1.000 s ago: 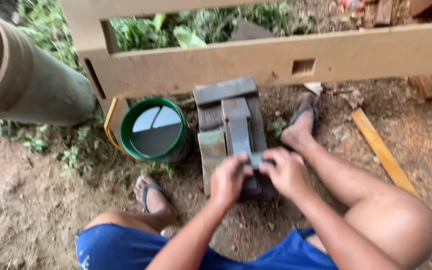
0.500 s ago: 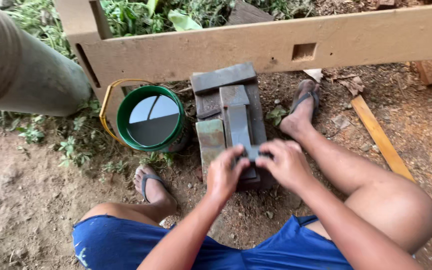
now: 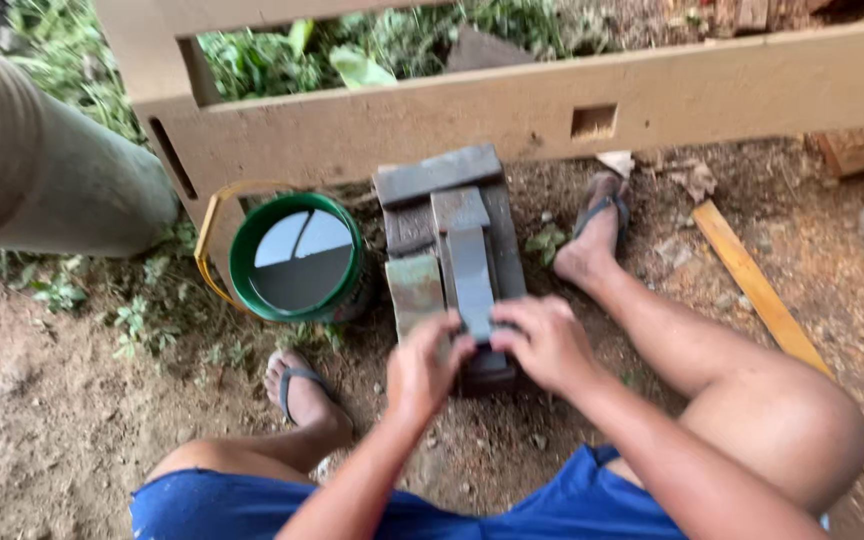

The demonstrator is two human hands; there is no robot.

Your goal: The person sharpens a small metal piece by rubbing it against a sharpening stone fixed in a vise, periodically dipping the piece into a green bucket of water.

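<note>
Pressing small dark piece, mostly hidden, onto near end of grey stone (image 3: 472,280): left hand (image 3: 424,368) and right hand (image 3: 544,345) both clenched on it. Stone's long axis runs straight away from body; hands equally near.

No packaging, labels, signs or screens in view.
Checked all around the green bucket (image 3: 297,262): nothing printed, wrapped or displayed near it or further out.

Hands (image 3: 487,355) are blurring and hiding whatever they are pressing on the grey stone (image 3: 470,275); pipe (image 3: 32,180) running off-frame.
</note>
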